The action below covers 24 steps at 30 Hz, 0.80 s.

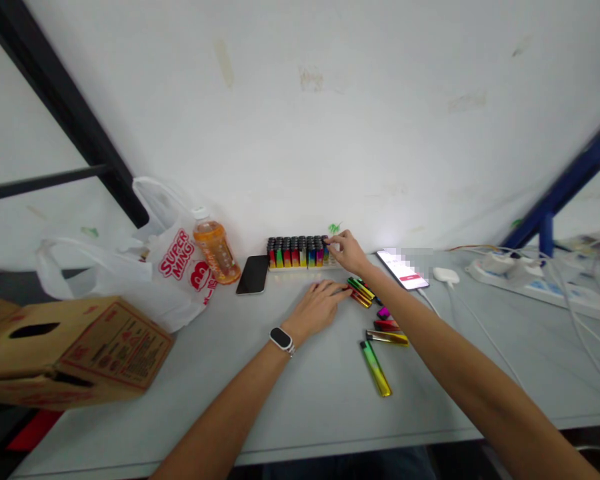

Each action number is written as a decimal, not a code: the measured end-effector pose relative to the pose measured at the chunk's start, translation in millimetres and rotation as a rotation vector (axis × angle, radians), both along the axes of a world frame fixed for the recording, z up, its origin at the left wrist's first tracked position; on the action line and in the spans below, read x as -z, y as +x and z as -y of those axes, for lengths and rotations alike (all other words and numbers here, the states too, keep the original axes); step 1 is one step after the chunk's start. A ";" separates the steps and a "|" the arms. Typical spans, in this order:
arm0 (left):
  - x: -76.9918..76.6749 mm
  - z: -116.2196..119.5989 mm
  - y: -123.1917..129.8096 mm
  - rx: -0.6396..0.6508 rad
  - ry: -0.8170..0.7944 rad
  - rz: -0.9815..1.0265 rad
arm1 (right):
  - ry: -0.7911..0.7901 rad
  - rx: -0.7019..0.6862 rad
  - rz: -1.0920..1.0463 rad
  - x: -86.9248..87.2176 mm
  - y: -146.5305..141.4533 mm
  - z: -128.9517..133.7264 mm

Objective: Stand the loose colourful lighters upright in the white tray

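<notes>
My right hand [349, 252] pinches a lighter [327, 241] by its dark top, at the right end of a white tray [289, 269]. Upright lighters [295, 253] with black tops and many-coloured bodies fill most of that tray in rows. On the table, my left hand [319, 308] lies palm down, its thumb and fingers closed around the dark end of a lighter [342, 289] beside a small pile. The loose lighters [361, 293] there are green, gold and red. Closer to me lie a gold lighter [387, 338] and a green-yellow lighter [376, 369]. My right forearm partly hides the pile.
Left of the tray are a dark phone [253, 275], an orange drink bottle [217, 250], a white plastic bag [180, 280] and a cardboard box [90, 347]. To the right lie a lit phone [404, 269], a white charger [446, 275], cables and a power strip [540, 287].
</notes>
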State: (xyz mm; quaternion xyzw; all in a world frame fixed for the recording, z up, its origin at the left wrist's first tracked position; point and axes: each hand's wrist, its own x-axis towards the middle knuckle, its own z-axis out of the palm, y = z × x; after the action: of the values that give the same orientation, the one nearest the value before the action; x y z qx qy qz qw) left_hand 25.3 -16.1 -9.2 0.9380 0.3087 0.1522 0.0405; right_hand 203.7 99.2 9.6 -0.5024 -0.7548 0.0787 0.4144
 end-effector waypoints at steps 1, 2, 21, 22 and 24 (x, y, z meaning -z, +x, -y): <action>-0.8 0.1 -0.1 -0.005 0.013 0.001 | 0.015 0.013 0.023 1.5 0.2 3.1; -1.7 0.4 -0.2 -0.011 0.025 0.001 | 0.024 0.017 0.043 2.5 0.4 7.1; 0.1 -13.6 -8.5 -0.014 -0.016 0.089 | 0.002 0.105 -0.195 6.0 4.2 109.4; 1.7 -14.8 -10.5 -0.018 -0.057 0.153 | -0.002 0.102 -0.205 6.1 3.4 110.8; 5.4 -17.6 -14.5 -0.041 -0.151 0.315 | -0.011 0.096 -0.221 5.9 1.7 113.2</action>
State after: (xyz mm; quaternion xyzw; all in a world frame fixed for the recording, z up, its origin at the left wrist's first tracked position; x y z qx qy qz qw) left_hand 10.8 1.5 -14.6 0.8904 0.3281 0.2745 0.1557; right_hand 205.4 -14.0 3.7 -0.5283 -0.6791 0.1180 0.4957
